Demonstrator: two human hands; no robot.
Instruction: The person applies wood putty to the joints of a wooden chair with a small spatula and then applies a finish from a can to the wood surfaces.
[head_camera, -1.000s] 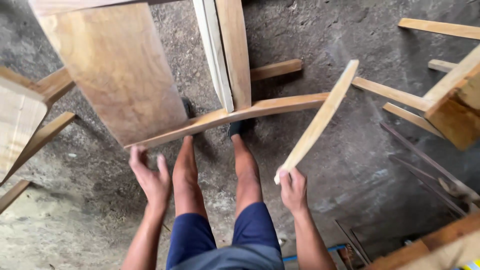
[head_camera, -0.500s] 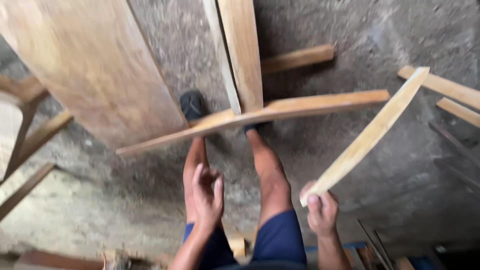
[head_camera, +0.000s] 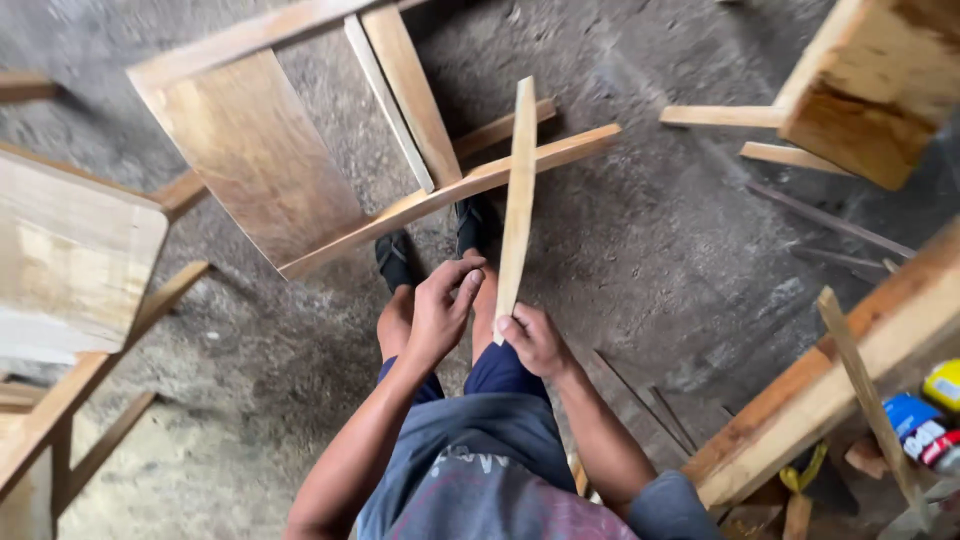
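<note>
Wooden slat (head_camera: 518, 205) stands near upright at frame centre; right hand (head_camera: 535, 340) grips its lower end, left hand (head_camera: 440, 310) loosely curled, just beside.

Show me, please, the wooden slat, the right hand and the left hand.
wooden slat (head_camera: 519, 190), head view, mid-length of its face.
right hand (head_camera: 535, 340), head view, back of the hand.
left hand (head_camera: 437, 315), head view, back of the hand.
</note>
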